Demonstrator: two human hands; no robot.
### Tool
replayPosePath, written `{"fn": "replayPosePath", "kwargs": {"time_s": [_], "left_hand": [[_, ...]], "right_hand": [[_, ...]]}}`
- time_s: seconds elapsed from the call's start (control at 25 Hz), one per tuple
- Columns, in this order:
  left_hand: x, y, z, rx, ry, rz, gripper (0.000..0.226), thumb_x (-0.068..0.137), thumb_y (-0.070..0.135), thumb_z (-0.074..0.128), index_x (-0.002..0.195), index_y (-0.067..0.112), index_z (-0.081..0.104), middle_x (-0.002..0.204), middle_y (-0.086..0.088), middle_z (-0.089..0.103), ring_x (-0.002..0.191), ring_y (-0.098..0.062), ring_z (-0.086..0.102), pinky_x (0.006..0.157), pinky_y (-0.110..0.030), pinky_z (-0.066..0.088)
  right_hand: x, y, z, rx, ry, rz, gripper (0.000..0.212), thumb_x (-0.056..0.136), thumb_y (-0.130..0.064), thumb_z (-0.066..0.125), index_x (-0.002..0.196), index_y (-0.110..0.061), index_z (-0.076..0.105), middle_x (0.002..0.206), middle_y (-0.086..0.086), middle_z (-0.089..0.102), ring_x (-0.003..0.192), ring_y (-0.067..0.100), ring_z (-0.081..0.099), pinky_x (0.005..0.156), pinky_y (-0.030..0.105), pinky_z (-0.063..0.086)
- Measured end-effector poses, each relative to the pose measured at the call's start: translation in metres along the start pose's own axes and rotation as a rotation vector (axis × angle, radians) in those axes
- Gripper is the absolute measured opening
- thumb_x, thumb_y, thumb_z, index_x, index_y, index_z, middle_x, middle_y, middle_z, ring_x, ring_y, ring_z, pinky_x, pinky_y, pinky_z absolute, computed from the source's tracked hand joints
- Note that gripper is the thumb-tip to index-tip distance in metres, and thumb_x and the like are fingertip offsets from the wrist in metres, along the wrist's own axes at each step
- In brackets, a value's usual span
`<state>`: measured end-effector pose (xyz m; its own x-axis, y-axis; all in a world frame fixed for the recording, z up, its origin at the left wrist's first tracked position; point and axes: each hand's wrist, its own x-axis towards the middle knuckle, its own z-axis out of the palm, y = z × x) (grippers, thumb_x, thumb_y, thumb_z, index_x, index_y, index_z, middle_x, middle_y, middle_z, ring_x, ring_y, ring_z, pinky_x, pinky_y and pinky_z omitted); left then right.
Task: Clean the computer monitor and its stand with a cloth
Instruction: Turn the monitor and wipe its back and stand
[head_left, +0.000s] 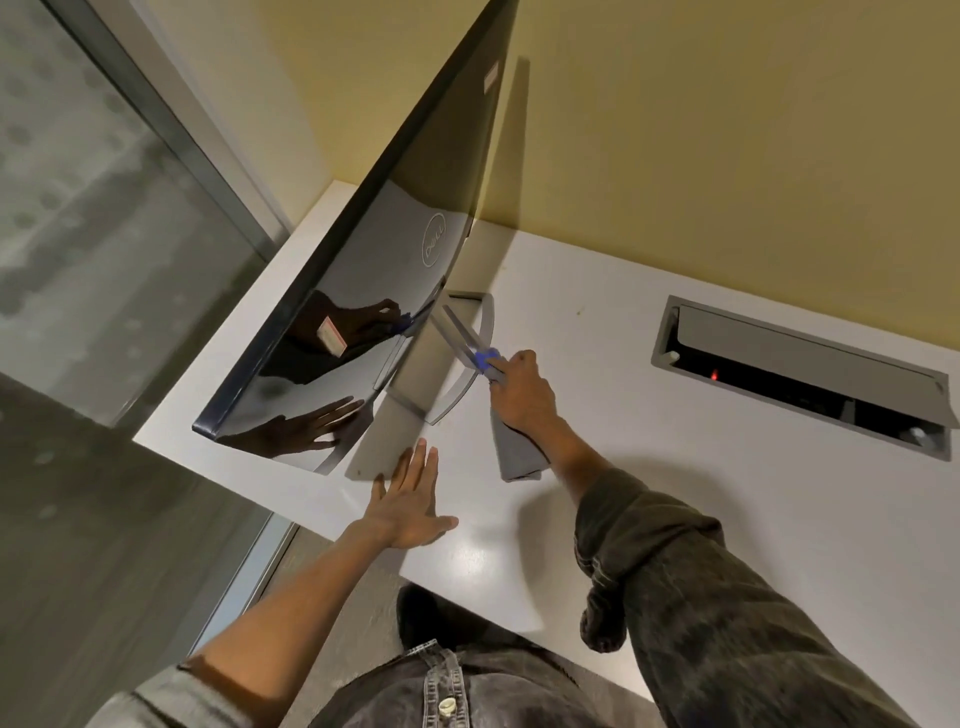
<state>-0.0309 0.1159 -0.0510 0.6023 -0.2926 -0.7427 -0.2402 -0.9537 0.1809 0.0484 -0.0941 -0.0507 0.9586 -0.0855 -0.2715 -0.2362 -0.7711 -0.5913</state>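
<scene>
The monitor (374, 270) is seen from behind, its glossy dark back with a round logo tilted over the white table (623, 467). Its grey stand (457, 353) has a slanted neck and a curved base. My right hand (519, 389) is closed on a cloth pressed against the stand's neck; a blue part (487, 358) shows at my fingertips and a grey part (519, 452) hangs under my wrist. My left hand (410, 499) lies flat on the table, fingers spread, just in front of the monitor's lower edge, holding nothing. Both hands are mirrored in the monitor's back.
A recessed cable box (800, 374) with its grey lid tipped open and a red light inside sits in the table at the right. A yellow wall (727, 130) runs behind. A glass partition (104, 234) stands at the left, close to the table's corner.
</scene>
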Motion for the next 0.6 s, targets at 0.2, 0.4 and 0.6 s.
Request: {"fn": "replayPosePath", "kwargs": {"time_s": [0.2,0.4,0.6], "left_hand": [[-0.005,0.029,-0.025,-0.108,0.124,-0.022,0.079,0.087,0.058,0.050,0.145,0.012,0.023,0.157,-0.007,0.009,0.147,-0.025,0.008,0.113,-0.048,0.016],[-0.004,0.067,-0.029,-0.018,0.213,0.174,0.064,0.082,0.055,0.052,0.132,0.016,0.039,0.148,-0.005,0.026,0.137,-0.021,0.027,0.108,-0.042,0.020],[-0.002,0.103,-0.017,0.133,0.191,0.288,0.071,0.093,0.052,0.049,0.148,0.015,0.023,0.160,-0.005,0.008,0.146,-0.018,0.009,0.115,-0.042,0.010]], "right_hand": [[-0.058,0.037,-0.046,-0.090,0.161,0.105,0.041,0.093,-0.028,0.049,0.133,-0.029,0.043,0.114,0.006,0.051,0.088,0.031,0.061,0.079,0.040,0.052],[-0.118,0.106,-0.092,-0.115,0.402,0.373,0.041,0.088,-0.024,0.059,0.127,-0.018,0.047,0.116,0.005,0.059,0.097,0.028,0.061,0.081,0.039,0.050],[-0.158,0.160,-0.078,-0.337,0.289,0.393,0.077,0.088,-0.055,0.053,0.149,-0.015,0.028,0.156,0.010,0.025,0.143,0.034,0.026,0.110,0.058,0.027]]}}
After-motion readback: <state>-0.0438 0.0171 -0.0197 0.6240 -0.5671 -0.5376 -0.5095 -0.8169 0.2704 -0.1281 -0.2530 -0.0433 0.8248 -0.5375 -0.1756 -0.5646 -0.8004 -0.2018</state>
